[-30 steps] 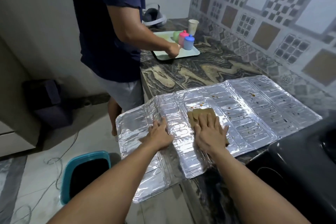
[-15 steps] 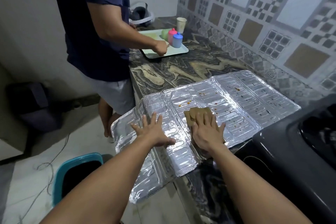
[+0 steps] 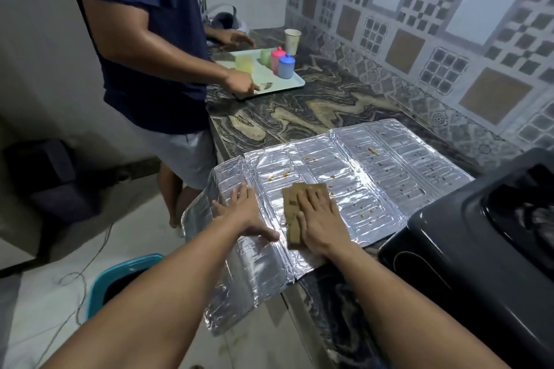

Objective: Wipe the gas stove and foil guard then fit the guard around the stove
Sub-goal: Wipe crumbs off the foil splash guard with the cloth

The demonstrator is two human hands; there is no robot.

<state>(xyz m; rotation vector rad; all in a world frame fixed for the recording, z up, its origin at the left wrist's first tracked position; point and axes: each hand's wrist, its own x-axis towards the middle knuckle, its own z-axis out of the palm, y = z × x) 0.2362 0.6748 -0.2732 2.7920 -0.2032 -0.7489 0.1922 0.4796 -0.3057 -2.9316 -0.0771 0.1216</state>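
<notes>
Marbled tabletop (image 3: 314,111) against patterned tile wall. Tray (image 3: 295,81) holds four cups; one paper cup (image 3: 292,40) stands behind it. Foil guard (image 3: 389,165) lies flat beside black stove (image 3: 479,249). Left hand (image 3: 245,213) flat on foil, fingers spread; right hand (image 3: 322,219) presses brown cloth (image 3: 292,213), fingers straight.

Head camera looks forward and down, close over the counter (image 3: 299,117).

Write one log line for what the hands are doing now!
step: wiping foil guard | left hand: flat, steadying guard | right hand: pressing brown cloth | orange spots left | gas stove: guard not fitted
</notes>
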